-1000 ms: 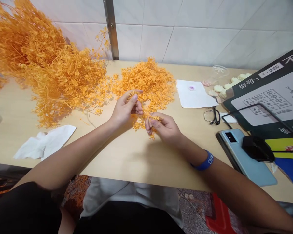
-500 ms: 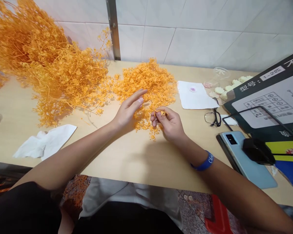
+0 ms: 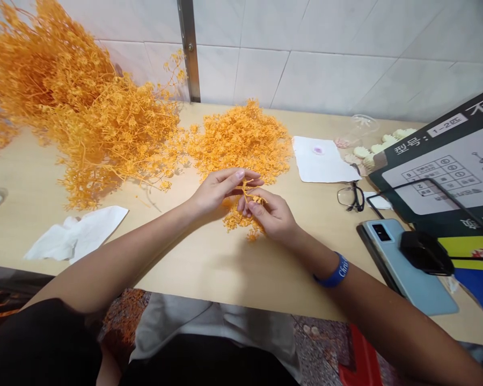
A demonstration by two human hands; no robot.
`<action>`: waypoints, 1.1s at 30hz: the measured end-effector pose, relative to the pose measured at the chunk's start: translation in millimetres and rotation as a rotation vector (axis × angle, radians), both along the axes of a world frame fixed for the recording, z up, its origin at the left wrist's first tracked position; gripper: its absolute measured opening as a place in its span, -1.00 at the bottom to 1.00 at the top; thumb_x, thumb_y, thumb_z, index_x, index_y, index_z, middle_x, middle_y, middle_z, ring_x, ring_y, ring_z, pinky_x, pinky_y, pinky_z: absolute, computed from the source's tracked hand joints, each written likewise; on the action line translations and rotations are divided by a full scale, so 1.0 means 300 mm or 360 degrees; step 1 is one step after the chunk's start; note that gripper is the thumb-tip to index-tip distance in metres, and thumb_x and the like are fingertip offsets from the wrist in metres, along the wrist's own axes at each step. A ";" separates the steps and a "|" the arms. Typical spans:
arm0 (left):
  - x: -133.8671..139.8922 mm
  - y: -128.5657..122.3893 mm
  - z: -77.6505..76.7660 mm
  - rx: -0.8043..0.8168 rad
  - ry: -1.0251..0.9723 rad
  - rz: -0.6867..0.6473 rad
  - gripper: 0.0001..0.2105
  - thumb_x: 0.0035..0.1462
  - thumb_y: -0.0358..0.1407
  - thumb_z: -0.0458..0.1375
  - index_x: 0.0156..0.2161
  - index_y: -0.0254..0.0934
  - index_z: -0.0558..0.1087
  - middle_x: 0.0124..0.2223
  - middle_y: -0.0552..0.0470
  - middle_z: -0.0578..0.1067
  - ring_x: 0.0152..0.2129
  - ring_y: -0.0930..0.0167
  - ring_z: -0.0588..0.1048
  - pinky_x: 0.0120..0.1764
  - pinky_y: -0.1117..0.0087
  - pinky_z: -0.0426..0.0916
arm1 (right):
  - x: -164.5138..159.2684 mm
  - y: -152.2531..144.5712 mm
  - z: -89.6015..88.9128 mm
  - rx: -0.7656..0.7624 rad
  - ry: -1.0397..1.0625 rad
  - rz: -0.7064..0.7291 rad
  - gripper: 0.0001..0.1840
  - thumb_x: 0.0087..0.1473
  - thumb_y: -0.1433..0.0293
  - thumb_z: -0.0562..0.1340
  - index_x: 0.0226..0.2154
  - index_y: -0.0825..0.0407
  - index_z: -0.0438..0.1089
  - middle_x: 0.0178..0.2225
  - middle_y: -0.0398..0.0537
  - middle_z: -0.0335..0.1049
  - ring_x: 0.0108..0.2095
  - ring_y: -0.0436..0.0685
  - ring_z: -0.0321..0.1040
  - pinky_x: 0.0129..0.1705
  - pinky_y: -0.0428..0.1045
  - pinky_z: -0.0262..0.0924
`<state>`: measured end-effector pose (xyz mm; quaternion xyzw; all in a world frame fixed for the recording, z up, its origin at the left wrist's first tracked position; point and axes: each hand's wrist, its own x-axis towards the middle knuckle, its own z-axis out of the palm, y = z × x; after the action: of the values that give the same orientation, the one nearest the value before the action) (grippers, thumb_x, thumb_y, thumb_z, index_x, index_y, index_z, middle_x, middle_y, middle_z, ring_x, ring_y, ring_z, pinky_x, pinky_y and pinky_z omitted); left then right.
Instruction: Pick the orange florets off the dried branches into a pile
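Observation:
My right hand [image 3: 276,213] pinches a small orange dried-flower sprig [image 3: 246,191] between thumb and fingers, its thin branching stem pointing up. Right beside it, my left hand [image 3: 219,192] has its fingers stretched out behind the stem and its thumb raised; whether it touches the sprig is hard to make out. Below the hands, a few orange flower heads [image 3: 235,221] show close to the table. Just beyond lies a heap of short orange flower pieces [image 3: 245,136]. A large bunch of orange dried flowers [image 3: 100,118] spreads over the left side.
Crumpled white tissue [image 3: 76,233] lies at left on the table [image 3: 209,268]. To the right are a white paper sheet [image 3: 317,163] with a purple spot, eyeglasses [image 3: 352,197], a light blue phone [image 3: 410,268] and a dark printed box [image 3: 446,161]. A tiled wall [image 3: 326,80] stands behind.
My left hand has come down and to the right, up to the sprig. My right hand has shifted slightly left and lower, still holding the sprig, whose stem now points up.

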<state>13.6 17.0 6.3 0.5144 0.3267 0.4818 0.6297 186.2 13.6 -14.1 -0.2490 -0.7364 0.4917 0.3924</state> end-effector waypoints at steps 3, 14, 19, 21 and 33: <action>0.002 -0.002 0.002 -0.0095 -0.0073 0.0006 -0.62 0.09 0.03 0.25 -0.33 -0.31 0.46 -0.40 -0.01 0.56 -0.47 0.42 0.55 -0.27 0.36 0.44 | 0.006 0.005 0.010 0.0103 -0.0056 0.0064 -0.62 0.29 0.13 0.06 -0.42 0.03 0.32 -0.44 -0.07 0.32 -0.38 0.06 0.26 -0.25 0.00 0.23; -0.029 0.025 0.023 -0.0203 -0.0163 0.0396 -0.68 0.23 -0.06 0.14 -0.38 -0.29 0.31 -0.46 0.07 0.52 -0.59 0.54 0.47 -0.36 0.47 0.44 | 0.005 -0.009 0.017 -0.0035 0.0087 0.0108 -0.62 0.26 0.10 0.09 -0.44 0.02 0.27 -0.48 -0.12 0.25 -0.48 0.02 0.18 -0.37 -0.01 0.15; -0.027 0.018 0.015 0.0218 0.0131 0.0306 -0.73 0.09 -0.27 0.24 -0.08 -0.24 0.45 0.00 -0.08 0.54 -0.04 0.32 0.50 0.05 0.22 0.36 | 0.007 0.022 -0.011 -0.0287 0.0257 -0.0109 -0.54 0.23 0.05 0.12 -0.53 0.01 0.16 -0.58 -0.19 0.14 -0.54 0.00 0.13 -0.45 -0.04 0.08; -0.022 0.013 0.012 0.0336 0.0319 0.0329 -0.74 0.11 -0.31 0.21 -0.06 -0.23 0.49 0.08 -0.07 0.50 0.06 0.30 0.42 0.16 0.18 0.26 | 0.007 0.029 -0.018 -0.0330 0.0252 -0.0103 -0.52 0.23 0.05 0.13 -0.57 0.01 0.16 -0.60 -0.20 0.11 -0.55 -0.02 0.09 -0.48 -0.05 0.06; 0.001 -0.023 0.015 0.0714 0.0667 0.0039 -0.73 0.19 -0.13 0.19 -0.03 -0.08 0.56 0.22 -0.02 0.39 0.23 0.22 0.24 0.28 0.08 0.05 | -0.013 0.007 0.019 -0.0070 -0.0162 -0.0185 -0.60 0.10 0.16 0.21 -0.60 0.02 0.13 -0.65 -0.27 -0.02 -0.61 -0.09 -0.11 -0.58 -0.10 -0.16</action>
<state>14.0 10.2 10.9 0.7248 0.3411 0.4330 0.4133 182.5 15.6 -8.5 -0.3246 -0.7288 0.4708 0.3767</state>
